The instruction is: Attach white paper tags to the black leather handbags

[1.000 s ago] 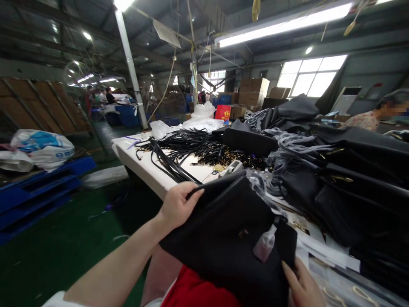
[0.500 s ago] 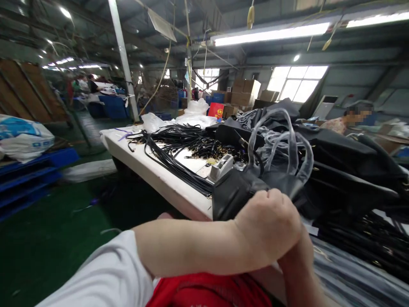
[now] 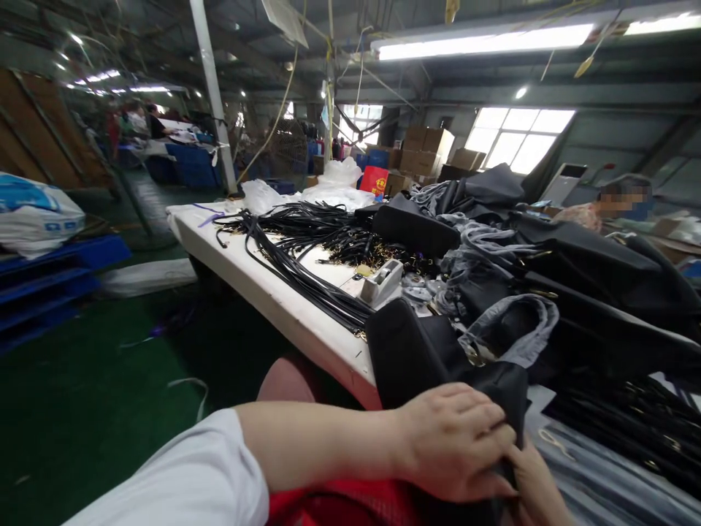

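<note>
A black bag (image 3: 408,351) with pale, plastic-wrapped handles (image 3: 534,321) lies at the table's near edge, in front of my body. My left hand (image 3: 457,438) reaches across and is closed on the bag's near side, its fingers curled over the black material. Close against it, my right hand (image 3: 534,478) grips the same side of the bag; part of it is cut off by the lower edge and hidden behind the left fingers. What the fingertips pinch in detail is hidden.
On the white table (image 3: 219,252) lie many black straps (image 3: 307,277) with gold clips. A tape dispenser (image 3: 382,281) stands beyond the bag. Black bags (image 3: 591,256) are heaped at right, with a person (image 3: 607,204) behind. Blue pallets (image 3: 60,277) stand at left.
The bag's handles have dropped from standing upright to leaning over to the right. My left hand has turned and moved lower, its fingers now showing on the bag. The right hand shows more.
</note>
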### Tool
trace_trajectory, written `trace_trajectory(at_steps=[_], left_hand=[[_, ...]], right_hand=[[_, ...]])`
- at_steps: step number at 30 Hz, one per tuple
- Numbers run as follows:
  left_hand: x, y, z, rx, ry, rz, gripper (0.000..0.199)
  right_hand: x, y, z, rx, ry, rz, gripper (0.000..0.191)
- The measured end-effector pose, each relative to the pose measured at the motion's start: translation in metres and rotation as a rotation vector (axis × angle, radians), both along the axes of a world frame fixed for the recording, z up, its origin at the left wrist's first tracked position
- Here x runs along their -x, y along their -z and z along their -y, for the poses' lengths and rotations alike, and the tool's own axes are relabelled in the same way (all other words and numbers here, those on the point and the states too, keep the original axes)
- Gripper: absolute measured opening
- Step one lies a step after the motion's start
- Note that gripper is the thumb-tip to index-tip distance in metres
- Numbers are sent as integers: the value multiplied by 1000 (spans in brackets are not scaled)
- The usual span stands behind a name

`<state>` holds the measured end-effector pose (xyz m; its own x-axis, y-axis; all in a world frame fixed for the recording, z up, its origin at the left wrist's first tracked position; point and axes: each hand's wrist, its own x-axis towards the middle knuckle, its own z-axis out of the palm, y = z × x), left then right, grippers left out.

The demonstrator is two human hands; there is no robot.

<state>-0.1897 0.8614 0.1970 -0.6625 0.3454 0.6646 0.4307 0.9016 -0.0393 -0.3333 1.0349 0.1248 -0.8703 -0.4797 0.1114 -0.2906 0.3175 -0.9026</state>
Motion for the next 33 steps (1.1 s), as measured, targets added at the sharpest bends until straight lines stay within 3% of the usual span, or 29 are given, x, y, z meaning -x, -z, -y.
trace_trajectory(at_steps=[3, 5, 9, 12, 15, 17, 20, 24, 29, 33], left_hand=[[-4, 21, 24, 13, -129, 61, 65], [-12, 22, 28, 49, -139, 53, 63], [-38, -7, 19, 117, -26, 23, 47], [-45, -20, 8, 100, 73, 139, 25], [-32, 4, -7, 86, 144, 404, 6], [-16, 33, -18, 117, 189, 624, 12], [1, 75, -27, 76, 248, 923, 27], [-1, 110, -26, -121, 223, 965, 31], [-8, 128, -22, -309, 243, 980, 46], [-6, 118, -15, -386, 241, 920, 48]], right_hand=[[1, -10, 10, 136, 26, 382, 77], [1, -18, 6, 215, 41, 532, 76], [0, -34, -34, 155, -36, 537, 41], [-3, -40, -59, 62, -66, 535, 37], [-3, -31, -54, -136, -185, 282, 52], [0, -21, -41, -280, -154, 32, 58], [-2, -10, -26, -388, -45, -128, 62], [-15, -10, -21, -445, -29, -171, 65], [-23, -13, -16, -476, -78, -173, 70], [-14, -28, -18, -379, -156, -143, 61]])
